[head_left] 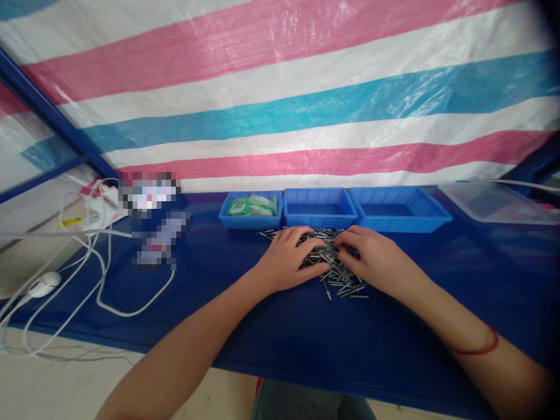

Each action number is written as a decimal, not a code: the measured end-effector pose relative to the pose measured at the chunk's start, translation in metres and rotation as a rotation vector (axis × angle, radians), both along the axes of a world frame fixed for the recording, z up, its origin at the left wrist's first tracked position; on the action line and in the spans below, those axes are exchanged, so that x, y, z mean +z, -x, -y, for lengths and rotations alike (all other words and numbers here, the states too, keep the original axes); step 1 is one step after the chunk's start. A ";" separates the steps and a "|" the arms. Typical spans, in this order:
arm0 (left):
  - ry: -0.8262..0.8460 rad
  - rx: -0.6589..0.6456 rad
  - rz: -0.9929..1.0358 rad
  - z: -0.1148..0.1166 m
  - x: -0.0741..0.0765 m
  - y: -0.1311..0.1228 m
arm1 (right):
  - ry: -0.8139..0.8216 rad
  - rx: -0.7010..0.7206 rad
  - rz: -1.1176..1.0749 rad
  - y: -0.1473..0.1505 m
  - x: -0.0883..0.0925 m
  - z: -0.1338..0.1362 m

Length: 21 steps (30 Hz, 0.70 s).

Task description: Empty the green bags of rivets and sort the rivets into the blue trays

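Note:
A loose pile of thin silvery metal pins (345,280), which look like pop rivets, lies on the blue table between my hands. My left hand (285,256) rests over the pile's left side, its thumb and fingers spread apart. From the right, my right hand (365,254) reaches into the pile with fingers curled together. Whatever its fingertips hold is hidden. A bit of green shows among the pins between the two hands, too small to make out. Behind the pile stands a blue bin (251,221) with several green-and-white packets (254,205) in it.
Two more blue bins, a middle one (320,221) and a right one (406,224), continue the row. A clear plastic lid (494,204) lies at the far right. White cables (102,280) and a power strip (102,207) crowd the left. Striped sheeting (306,128) hangs behind.

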<state>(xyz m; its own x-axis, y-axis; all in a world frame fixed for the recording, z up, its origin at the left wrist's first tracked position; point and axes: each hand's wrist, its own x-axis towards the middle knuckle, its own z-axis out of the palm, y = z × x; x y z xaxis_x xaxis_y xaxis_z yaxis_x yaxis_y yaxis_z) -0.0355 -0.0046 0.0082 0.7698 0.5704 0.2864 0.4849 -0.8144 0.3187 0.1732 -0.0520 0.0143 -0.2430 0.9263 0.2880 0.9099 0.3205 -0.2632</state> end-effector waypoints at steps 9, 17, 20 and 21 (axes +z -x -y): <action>-0.066 -0.025 -0.031 -0.001 -0.001 0.001 | -0.091 -0.158 0.006 0.009 -0.007 0.001; -0.075 -0.046 -0.059 0.001 0.001 0.002 | 0.007 -0.281 -0.148 0.011 -0.009 -0.004; -0.068 -0.048 -0.052 0.001 0.002 0.002 | 0.006 -0.320 -0.248 0.011 -0.012 -0.007; -0.067 -0.049 -0.050 0.001 0.002 0.002 | 0.012 -0.325 -0.286 0.011 -0.013 -0.008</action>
<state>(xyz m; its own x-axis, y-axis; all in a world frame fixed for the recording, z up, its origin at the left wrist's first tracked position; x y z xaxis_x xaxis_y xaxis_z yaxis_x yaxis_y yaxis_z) -0.0378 -0.0058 0.0102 0.8107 0.5124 0.2832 0.4576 -0.8563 0.2394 0.1625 -0.0436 0.0012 0.1498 0.9451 0.2905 0.8530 0.0250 -0.5213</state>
